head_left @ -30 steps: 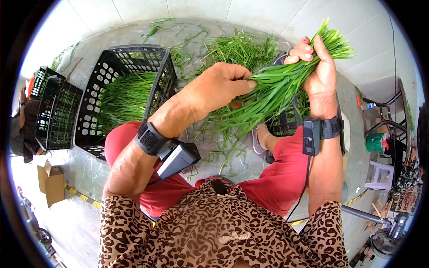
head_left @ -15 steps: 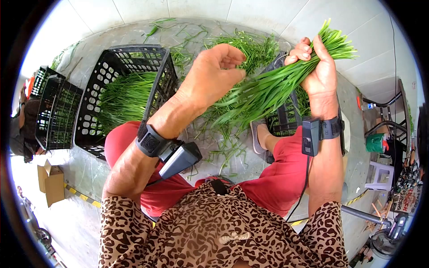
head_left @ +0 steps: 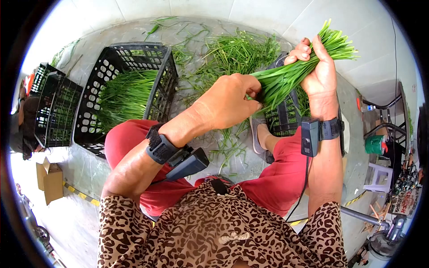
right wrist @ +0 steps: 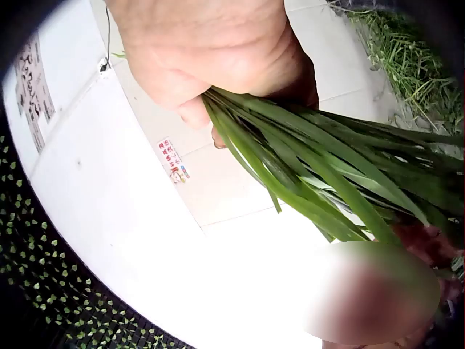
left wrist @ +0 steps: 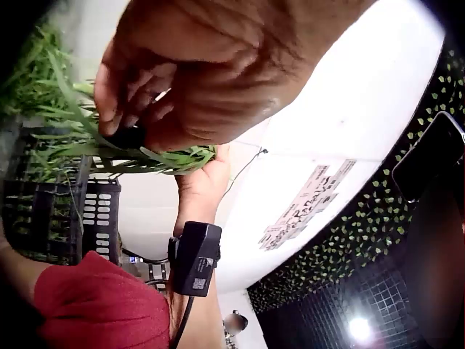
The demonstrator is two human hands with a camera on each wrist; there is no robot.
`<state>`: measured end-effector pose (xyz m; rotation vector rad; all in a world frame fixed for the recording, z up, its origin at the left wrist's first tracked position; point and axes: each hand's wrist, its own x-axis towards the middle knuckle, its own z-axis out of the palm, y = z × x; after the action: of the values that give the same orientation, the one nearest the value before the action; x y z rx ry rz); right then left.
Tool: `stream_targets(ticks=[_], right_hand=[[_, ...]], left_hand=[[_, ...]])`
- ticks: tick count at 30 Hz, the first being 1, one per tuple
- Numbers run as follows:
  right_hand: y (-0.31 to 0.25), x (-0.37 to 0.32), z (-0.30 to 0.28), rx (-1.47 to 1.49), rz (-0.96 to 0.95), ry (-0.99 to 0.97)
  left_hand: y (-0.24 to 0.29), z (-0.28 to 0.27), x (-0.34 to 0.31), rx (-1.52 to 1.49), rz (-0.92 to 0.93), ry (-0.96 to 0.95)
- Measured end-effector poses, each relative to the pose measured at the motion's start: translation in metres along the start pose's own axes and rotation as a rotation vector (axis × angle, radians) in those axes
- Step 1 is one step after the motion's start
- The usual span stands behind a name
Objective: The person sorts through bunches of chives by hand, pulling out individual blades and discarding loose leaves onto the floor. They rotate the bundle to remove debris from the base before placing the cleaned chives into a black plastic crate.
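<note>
My right hand (head_left: 319, 71) grips a bundle of garlic chives (head_left: 290, 82) near the pale cut ends, which stick out past the thumb. The long flat leaves (right wrist: 312, 160) fan out below that hand in the right wrist view. At the leafy end my left hand (head_left: 234, 100) curls its fingers round the leaf tips, hiding many of them. In the left wrist view the left hand (left wrist: 203, 73) is close up, with green blades (left wrist: 163, 160) passing under its fingers.
A black crate (head_left: 167, 85) of chives (head_left: 127, 96) stands at the left. Loose green trimmings (head_left: 241, 51) lie on the floor by the wall. Another black crate (head_left: 286, 118) sits beyond the right knee (head_left: 290, 147). A cardboard box (head_left: 50, 181) is at far left.
The left hand pulled away from the leaves to the upper left, fingers loose, then came back right and down onto the leaf tips. The right hand keeps its hold on the chives.
</note>
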<state>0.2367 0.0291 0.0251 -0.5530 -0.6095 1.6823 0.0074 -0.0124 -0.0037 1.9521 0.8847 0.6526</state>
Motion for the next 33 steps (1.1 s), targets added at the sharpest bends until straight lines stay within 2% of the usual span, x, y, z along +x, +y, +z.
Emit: stream_targets(ticks=[8,11,14,17,20,27,30,33], right_hand=[[0.004,0.002,0.002,0.011,0.007,-0.002],[0.005,0.001,0.002,-0.005,0.0,0.007],[0.006,0.001,0.003,-0.001,0.007,0.006],[0.005,0.001,0.003,-0.005,0.008,0.007],[0.004,0.001,0.002,-0.004,0.013,0.004],[0.007,0.001,0.004,-0.009,0.017,0.003],[0.007,0.001,0.005,-0.02,0.017,0.007],[0.007,0.001,0.004,-0.026,0.019,0.0]], left_hand=[[-0.013,0.018,0.001,0.027,0.086,0.177],[-0.008,0.014,0.002,-0.122,-0.034,-0.016],[-0.006,0.008,0.003,-0.183,-0.036,-0.077],[0.005,0.001,0.0,-0.469,-0.239,-0.148],[0.0,0.005,0.001,-0.939,-0.355,-0.163],[-0.001,0.0,0.001,-1.16,-0.368,-0.146],[0.0,-0.004,0.0,-1.165,-0.391,-0.172],[-0.002,0.003,0.004,-1.135,-0.377,-0.116]])
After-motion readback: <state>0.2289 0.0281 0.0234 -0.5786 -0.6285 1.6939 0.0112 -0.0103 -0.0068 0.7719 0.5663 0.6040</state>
